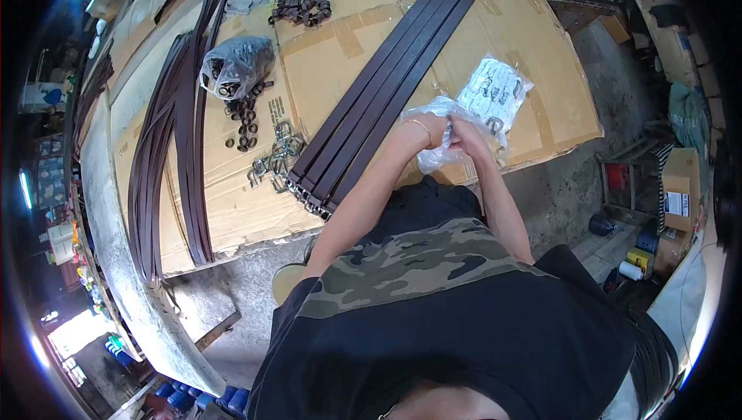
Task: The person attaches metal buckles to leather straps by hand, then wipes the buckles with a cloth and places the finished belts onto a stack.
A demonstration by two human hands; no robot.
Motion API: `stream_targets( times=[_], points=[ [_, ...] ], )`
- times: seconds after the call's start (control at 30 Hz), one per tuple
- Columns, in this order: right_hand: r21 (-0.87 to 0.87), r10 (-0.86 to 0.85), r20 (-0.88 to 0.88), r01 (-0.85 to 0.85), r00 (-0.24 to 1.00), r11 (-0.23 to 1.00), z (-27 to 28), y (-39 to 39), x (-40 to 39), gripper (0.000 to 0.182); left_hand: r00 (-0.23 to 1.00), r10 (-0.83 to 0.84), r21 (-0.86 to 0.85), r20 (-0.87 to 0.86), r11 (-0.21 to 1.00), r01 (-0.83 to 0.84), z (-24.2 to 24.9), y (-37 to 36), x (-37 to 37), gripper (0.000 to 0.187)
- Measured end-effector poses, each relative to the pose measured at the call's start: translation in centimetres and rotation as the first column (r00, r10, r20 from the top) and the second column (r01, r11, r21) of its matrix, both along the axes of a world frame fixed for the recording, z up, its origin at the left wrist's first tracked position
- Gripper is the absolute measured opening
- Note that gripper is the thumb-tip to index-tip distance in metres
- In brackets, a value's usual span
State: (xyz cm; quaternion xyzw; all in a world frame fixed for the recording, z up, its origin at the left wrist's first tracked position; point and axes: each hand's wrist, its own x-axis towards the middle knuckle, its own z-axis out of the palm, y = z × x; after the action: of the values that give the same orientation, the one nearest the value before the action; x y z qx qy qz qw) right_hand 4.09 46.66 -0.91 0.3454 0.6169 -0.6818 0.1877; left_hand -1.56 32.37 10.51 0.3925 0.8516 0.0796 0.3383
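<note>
Both hands meet at a clear plastic bag [439, 159] near the table's front edge. My left hand [434, 128], with a bracelet at the wrist, has its fingers closed on the bag's plastic. Beside it my right hand [468, 139] is closed on the same bag, touching the left. Just behind them lies a white printed plastic packet [495, 94]. To the left, dark brown leather straps [386, 84] run diagonally across the cardboard, with metal fittings at their near ends. The bag's contents cannot be made out.
On the cardboard-covered table [325, 64] are a bag of dark rings [239, 64], loose rings [246, 128], metal buckles [280, 153], a cluster of brown loops [303, 10] and more straps [189, 149]. A cardboard box [680, 188] stands at the right.
</note>
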Motion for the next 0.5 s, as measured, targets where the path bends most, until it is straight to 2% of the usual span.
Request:
stream_targets(
  times=[0.13, 0.2, 0.23, 0.33, 0.4, 0.43, 0.5],
  points=[
    [-0.13, 0.052, 0.084, -0.041, 0.995, 0.991, 1.5, 1.5, -0.3, 0.03, 0.997, 0.061, 0.034, -0.045, 0.998, -0.059, 1.4, 0.3, 0.4, 0.022],
    [-0.398, -0.105, 0.098, 0.135, 0.99, 0.907, 2.6, 1.2, 0.4, 0.027, 0.997, 0.062, 0.048, -0.051, 0.997, -0.06, 1.4, 0.2, 0.1, 0.024],
    [-0.396, -0.104, 0.1, 0.136, 0.99, 0.908, 2.8, 1.2, 0.9, 0.027, 0.997, 0.063, 0.049, -0.048, 0.997, -0.06, 1.2, 0.0, 0.0, 0.024],
    [-0.719, -0.114, 0.018, 0.092, 0.993, 0.689, 4.0, 1.1, 2.2, 0.031, 1.0, 0.004, 0.129, -0.006, 0.992, -0.003, 1.9, -1.4, -0.3, 0.033],
    [-0.707, -0.162, 0.031, 0.136, 0.986, 0.693, 6.1, 0.6, 3.0, 0.033, 0.998, -0.052, 0.303, -0.042, 0.951, 0.063, 2.9, -2.7, -0.1, 0.045],
    [-0.696, -0.209, 0.044, 0.18, 0.977, 0.695, 7.9, 0.3, 3.4, 0.036, 0.998, -0.052, 0.305, -0.041, 0.95, 0.062, 3.0, -3.2, 0.2, 0.045],
    [-0.698, -0.189, -0.005, 0.132, 0.982, 0.703, 10.3, 0.4, 3.9, 0.043, 0.998, -0.056, 0.485, 0.014, 0.873, 0.042, 3.3, -4.1, 0.6, 0.047]
  ],
)
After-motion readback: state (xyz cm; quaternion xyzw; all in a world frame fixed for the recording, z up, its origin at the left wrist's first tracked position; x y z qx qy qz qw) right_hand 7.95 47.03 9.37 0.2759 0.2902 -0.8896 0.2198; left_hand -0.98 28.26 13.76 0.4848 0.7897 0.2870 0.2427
